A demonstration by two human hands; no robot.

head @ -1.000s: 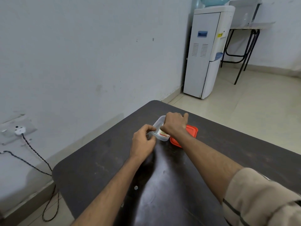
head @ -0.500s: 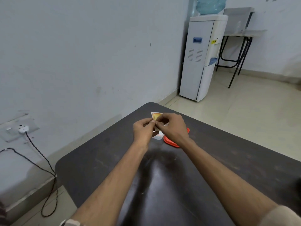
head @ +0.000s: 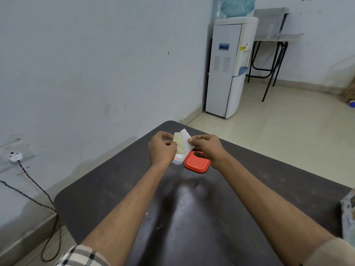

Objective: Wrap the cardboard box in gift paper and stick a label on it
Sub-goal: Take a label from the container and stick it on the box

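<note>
left hand (head: 162, 149), right hand (head: 208, 148) pinching label (head: 184, 139), orange lid (head: 197, 164) beneath

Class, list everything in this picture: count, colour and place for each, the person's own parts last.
dark brown rounded table: one, dark brown, fills the foreground
orange-red plastic lid: one, orange-red, on the table beneath the right hand
clear plastic container: one, clear, left of the lid, partly hidden
pale yellow paper sheet: one, pale yellow, pinched by the left hand
white paper sheet: one, white, pinched by the right hand
white water dispenser: one, white, blue bottle on top, by the wall
black-legged folding table: one, grey top, far corner
white plug with black cord: one, wall socket, left
mottled pale object: one, right frame edge, unidentifiable
left hand: one, above the container
right hand: one, above the lid
</note>
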